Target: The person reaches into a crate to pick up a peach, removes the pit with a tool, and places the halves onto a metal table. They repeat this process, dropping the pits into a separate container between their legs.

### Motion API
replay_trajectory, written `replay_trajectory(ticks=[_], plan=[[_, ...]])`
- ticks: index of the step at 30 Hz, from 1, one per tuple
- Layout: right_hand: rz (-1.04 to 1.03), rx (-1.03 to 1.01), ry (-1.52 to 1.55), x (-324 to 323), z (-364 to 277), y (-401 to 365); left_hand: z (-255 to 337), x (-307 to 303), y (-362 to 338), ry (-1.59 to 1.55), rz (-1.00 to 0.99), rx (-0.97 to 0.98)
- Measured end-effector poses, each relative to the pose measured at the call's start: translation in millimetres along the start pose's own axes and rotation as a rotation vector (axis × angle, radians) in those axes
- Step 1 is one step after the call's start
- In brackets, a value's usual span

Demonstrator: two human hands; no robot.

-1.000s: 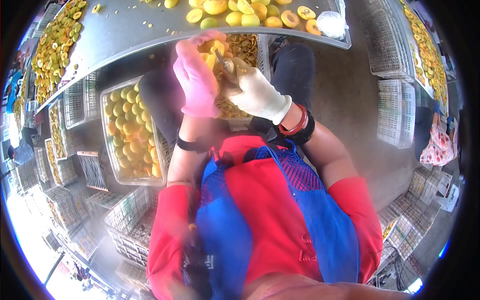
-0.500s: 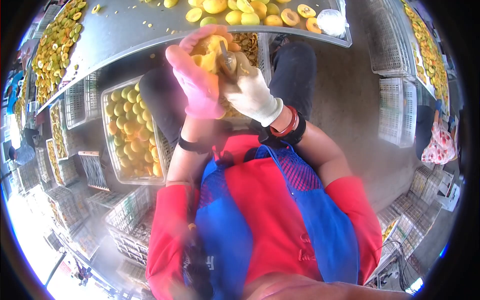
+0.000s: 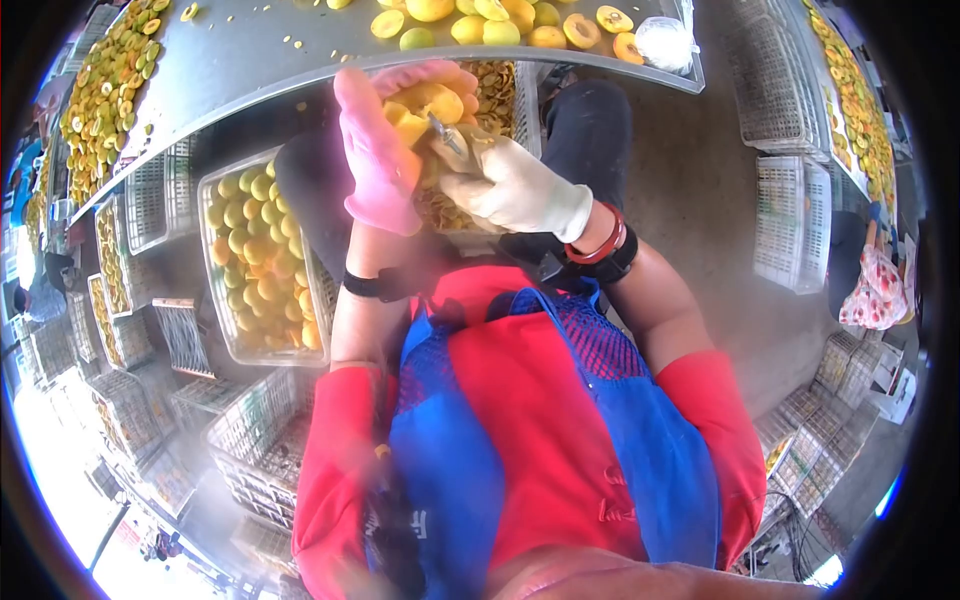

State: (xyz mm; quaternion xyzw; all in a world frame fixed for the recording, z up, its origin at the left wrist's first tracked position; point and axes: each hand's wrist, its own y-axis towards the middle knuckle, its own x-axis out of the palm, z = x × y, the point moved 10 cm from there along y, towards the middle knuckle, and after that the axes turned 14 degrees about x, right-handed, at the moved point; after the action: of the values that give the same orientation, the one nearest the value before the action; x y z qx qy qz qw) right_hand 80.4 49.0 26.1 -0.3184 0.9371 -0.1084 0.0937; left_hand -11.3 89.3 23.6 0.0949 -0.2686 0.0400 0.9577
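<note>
My left hand [image 3: 383,160], in a pink glove, is wrapped round a cut yellow stone fruit [image 3: 432,101] below the table edge. The fruit's flesh is parted into pieces. My right hand [image 3: 515,185], in a whitish glove, grips a small metal-tipped tool [image 3: 450,140] whose exact kind I cannot make out. Its tip points up at the fruit and seems to touch it. Beneath both hands a crate [image 3: 524,105] holds cut fruit pieces. Whole and halved yellow fruits [image 3: 500,33] lie on the metal table [image 3: 270,50] just beyond.
A crate of whole yellow-green fruits [image 3: 262,255] stands by my left leg. A clear plastic bundle [image 3: 663,45] sits at the table's right corner. Stacked crates [image 3: 793,220] line the right side; a mesh crate [image 3: 262,440] is behind on the left. Another person's patterned sleeve [image 3: 876,290] shows far right.
My right hand has shifted slightly right and drawn back with the tool. My left hand has moved a little left, and the fruit's cut flesh shows more.
</note>
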Motion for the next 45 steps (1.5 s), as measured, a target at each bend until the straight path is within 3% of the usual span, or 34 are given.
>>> replay_trajectory(ticks=[1,4,5,8,10,11,14,15,20,22,24,25,26,30,33,37,38,41,45], plan=[[-0.242,0.445,0.089,11.6,36.6,-3.2,-3.4,-3.1,0.8,0.041,-0.027,-0.018],[-0.343,0.339,0.341,21.2,16.1,-11.6,-7.5,5.2,0.5,0.013,-0.128,-0.050],[-0.296,0.283,0.253,21.2,25.3,-5.6,-7.6,6.6,0.4,0.004,-0.143,-0.051],[-0.035,-0.156,-0.131,10.5,9.7,-0.6,-6.3,6.0,1.7,0.072,-0.162,-0.029],[-0.010,-0.225,-0.139,14.2,8.2,-1.4,-5.2,0.3,3.5,0.235,-0.179,0.027],[0.003,-0.261,-0.143,14.7,5.4,-1.8,7.2,9.7,2.0,0.358,-0.209,0.146],[-0.343,0.385,0.286,32.9,58.9,3.1,10.8,15.0,6.6,0.276,-0.325,0.191],[-0.326,0.369,0.261,28.9,52.8,2.9,1.3,9.6,6.8,0.141,-0.206,0.033],[-0.197,0.313,0.288,19.8,63.5,1.4,33.2,-64.0,34.4,0.045,0.069,0.205],[-0.075,0.361,0.347,7.3,75.0,-2.1,60.6,-113.2,26.1,-0.103,0.288,0.175],[-0.067,0.362,0.430,-0.5,87.5,1.6,103.3,-173.4,6.1,0.065,0.373,0.261],[-0.074,0.382,0.470,-2.0,94.0,1.3,119.7,-188.5,-16.7,-0.033,0.373,0.298],[-0.073,0.397,0.509,-4.4,99.1,0.9,136.8,-247.6,-35.5,0.340,0.481,0.254],[-0.066,0.494,0.397,-2.1,121.3,-3.0,161.9,-391.9,-165.8,0.490,0.850,0.115],[-0.073,0.543,0.344,6.7,134.2,-0.4,162.9,-436.8,-250.1,1.851,0.322,0.028],[-0.103,0.574,0.280,21.7,143.8,4.0,93.1,-548.7,-367.1,1.176,0.894,-0.124],[-0.097,0.581,0.265,24.4,143.4,4.9,71.7,-556.9,-391.8,0.959,1.131,-0.257],[-0.075,0.599,0.234,26.3,141.6,6.9,56.5,-554.7,-399.7,1.270,1.022,-0.732],[-0.069,0.610,0.198,27.7,145.5,8.3,54.1,-537.2,-375.0,1.550,1.056,-0.783]])
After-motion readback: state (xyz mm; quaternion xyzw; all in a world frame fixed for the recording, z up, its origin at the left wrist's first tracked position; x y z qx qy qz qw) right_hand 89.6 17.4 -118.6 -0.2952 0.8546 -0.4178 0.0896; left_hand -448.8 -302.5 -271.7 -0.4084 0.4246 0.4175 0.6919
